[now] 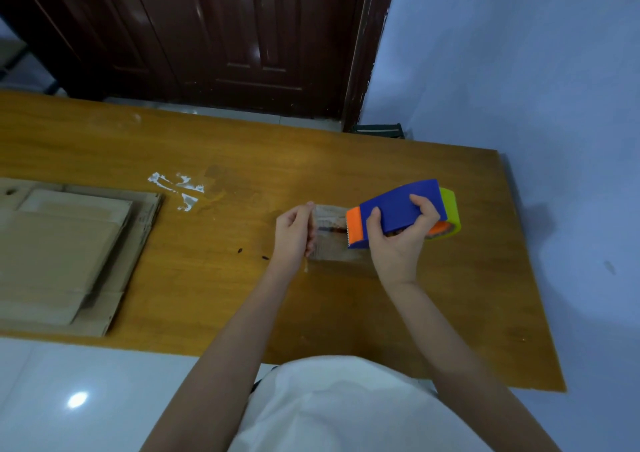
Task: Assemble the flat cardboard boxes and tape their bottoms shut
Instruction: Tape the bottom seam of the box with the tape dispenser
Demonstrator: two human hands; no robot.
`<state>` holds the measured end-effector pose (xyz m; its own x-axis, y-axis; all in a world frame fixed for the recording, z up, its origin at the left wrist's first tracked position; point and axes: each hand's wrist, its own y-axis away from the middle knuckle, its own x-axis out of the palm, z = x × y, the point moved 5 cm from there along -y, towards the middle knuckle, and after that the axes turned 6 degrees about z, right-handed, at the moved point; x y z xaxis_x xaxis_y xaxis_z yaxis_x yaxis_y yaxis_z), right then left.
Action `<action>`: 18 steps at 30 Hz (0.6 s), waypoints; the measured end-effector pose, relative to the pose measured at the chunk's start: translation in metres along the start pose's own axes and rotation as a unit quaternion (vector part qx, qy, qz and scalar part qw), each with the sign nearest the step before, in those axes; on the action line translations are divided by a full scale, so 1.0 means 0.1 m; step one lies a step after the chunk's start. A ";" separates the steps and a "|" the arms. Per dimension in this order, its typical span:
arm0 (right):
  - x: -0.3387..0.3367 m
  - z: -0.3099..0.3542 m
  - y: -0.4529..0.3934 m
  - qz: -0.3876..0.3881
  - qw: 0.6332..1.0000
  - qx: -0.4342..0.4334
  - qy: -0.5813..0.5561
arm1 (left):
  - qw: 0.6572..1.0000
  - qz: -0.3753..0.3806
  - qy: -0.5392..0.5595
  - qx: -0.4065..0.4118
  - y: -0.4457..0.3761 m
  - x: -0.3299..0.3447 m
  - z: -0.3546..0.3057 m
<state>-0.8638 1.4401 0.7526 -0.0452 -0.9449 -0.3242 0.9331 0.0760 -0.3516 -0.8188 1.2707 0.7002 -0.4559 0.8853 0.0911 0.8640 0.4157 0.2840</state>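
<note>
My right hand [398, 240] grips a blue and orange tape dispenser [394, 209] with a yellow-green roll [452, 212] at its back, held above the table. A short strip of clear tape [329, 226] stretches from the dispenser's orange end leftward to my left hand [294, 233], which pinches the strip's free end. A stack of flat cardboard boxes [65, 254] lies on the left part of the wooden table [242, 278], well apart from both hands.
Torn white tape scraps [176, 188] stick to the tabletop beyond the cardboard. A dark wooden door [207, 36] stands behind the table and a pale blue wall [519, 71] runs along its right edge. Glossy white floor [69, 399] shows at the near left.
</note>
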 end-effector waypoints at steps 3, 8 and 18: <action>0.03 0.01 0.00 -0.003 1.000 0.015 -0.006 | 1.000 0.006 -0.008 0.004 0.00 0.01 0.00; 0.13 0.02 0.01 0.018 0.999 0.025 0.012 | 1.000 0.013 -0.002 0.004 0.02 0.00 -0.03; 0.15 -0.09 0.05 0.031 0.997 0.060 0.029 | 0.970 0.034 -0.234 -0.049 -0.09 -0.21 -0.15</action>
<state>-0.8627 1.4288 0.7379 -0.0030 -0.9196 -0.3928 0.9705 0.0921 -0.2230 -0.8200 1.2459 0.7099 -0.2311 0.9173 -0.3242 0.8544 0.3508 0.3833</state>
